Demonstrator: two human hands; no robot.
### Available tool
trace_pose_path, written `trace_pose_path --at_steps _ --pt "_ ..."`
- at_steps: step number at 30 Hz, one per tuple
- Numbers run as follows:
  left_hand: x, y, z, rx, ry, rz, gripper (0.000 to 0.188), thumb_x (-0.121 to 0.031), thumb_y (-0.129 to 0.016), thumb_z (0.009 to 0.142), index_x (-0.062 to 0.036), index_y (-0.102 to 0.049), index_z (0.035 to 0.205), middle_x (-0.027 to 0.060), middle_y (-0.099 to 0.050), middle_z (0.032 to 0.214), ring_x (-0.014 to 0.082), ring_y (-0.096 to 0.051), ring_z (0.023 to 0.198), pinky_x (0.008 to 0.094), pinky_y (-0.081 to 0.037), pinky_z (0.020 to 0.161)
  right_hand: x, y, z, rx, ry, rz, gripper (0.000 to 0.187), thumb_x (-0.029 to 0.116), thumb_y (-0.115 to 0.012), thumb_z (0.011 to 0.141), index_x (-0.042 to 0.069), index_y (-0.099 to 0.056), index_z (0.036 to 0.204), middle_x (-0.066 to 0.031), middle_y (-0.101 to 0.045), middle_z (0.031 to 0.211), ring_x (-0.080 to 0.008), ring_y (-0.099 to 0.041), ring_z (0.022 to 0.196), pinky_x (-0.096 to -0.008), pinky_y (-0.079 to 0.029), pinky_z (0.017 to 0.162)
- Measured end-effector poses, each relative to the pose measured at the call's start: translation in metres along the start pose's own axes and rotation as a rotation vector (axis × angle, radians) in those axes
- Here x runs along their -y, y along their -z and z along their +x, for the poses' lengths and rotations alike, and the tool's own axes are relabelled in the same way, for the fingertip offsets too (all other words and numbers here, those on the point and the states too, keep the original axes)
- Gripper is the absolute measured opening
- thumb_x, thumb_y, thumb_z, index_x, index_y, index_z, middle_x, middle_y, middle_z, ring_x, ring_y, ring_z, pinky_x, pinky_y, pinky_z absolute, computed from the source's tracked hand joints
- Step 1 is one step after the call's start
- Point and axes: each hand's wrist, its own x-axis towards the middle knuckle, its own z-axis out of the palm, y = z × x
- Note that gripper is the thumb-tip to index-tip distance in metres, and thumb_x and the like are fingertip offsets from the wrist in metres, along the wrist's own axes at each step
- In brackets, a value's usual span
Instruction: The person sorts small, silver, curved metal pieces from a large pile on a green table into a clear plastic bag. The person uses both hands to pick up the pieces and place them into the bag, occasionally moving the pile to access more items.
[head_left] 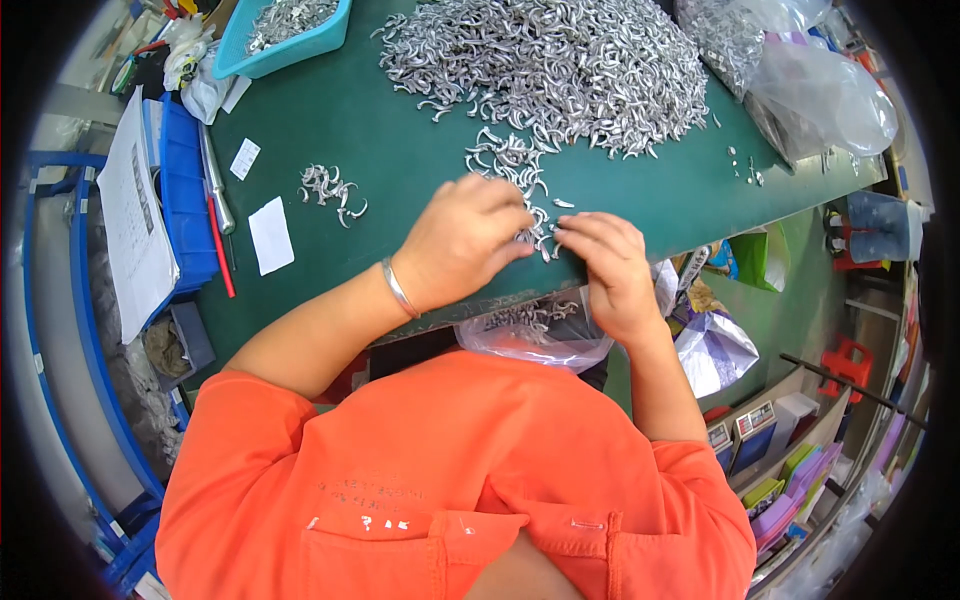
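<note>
Left hand [460, 238], right hand [613, 268] nearside of pile [560, 75]; fingers curled at hooks [543, 238], grip: can't tell. Sloppy sweep could miss bag [540, 345].

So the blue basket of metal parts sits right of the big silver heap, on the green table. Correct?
Not quite: the head view shows the blue basket of metal parts left of the big silver heap, on the green table.

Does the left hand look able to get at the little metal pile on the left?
Probably yes: nothing seems to block the stretch of green table between the left hand and the little pile, though the hand is down among other pieces now.
</note>
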Motion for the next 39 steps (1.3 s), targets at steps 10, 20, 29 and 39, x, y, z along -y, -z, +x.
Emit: trace_pose_path --at_steps 10,20,29,39 --pt "-0.016 0.005 -0.019 -0.124 0.311 -0.2 0.02 0.011 -0.064 0.086 0.0004 -0.066 0.103 0.0113 -0.062 0.1 0.024 -0.064 0.082 0.0309 -0.053 0.074 0.008 -0.008 -0.011 -0.054 -0.014 0.026 0.02 0.004 -0.078 0.077 0.007 -0.071 0.095 -0.0056 -0.065 0.095 -0.0274 -0.06 0.089 -0.0383 -0.044 0.076" --pt "-0.018 -0.006 -0.023 -0.107 0.206 0.022 0.025 0.001 -0.073 0.082 -0.0034 -0.066 0.106 0.0136 -0.061 0.101 0.0333 -0.062 0.087 0.0391 -0.052 0.078 0.014 -0.011 0.003 -0.018 0.071 0.085 0.017 0.006 -0.08 0.076 0.005 -0.071 0.09 -0.0064 -0.065 0.089 -0.0277 -0.06 0.082 -0.0392 -0.047 0.074" --pt "-0.03 -0.004 -0.03 -0.079 0.318 -0.161 0.018 0.004 -0.075 0.077 -0.0034 -0.066 0.091 0.01 -0.061 0.094 0.0303 -0.063 0.084 0.0378 -0.052 0.073 0.016 -0.019 0.009 -0.031 0.056 0.016 0.024 0.007 -0.078 0.079 0.006 -0.072 0.102 -0.0061 -0.063 0.093 -0.0286 -0.058 0.083 -0.0391 -0.046 0.075" --pt "-0.032 -0.011 -0.022 -0.129 0.273 -0.137 0.017 0.001 -0.077 0.077 -0.004 -0.067 0.09 0.0086 -0.062 0.097 0.0299 -0.063 0.087 0.0381 -0.052 0.08 0.01 -0.015 0.004 -0.137 -0.073 -0.02 0.017 0.001 -0.076 0.077 0.004 -0.07 0.093 -0.0081 -0.063 0.097 -0.0301 -0.059 0.088 -0.04 -0.047 0.078"
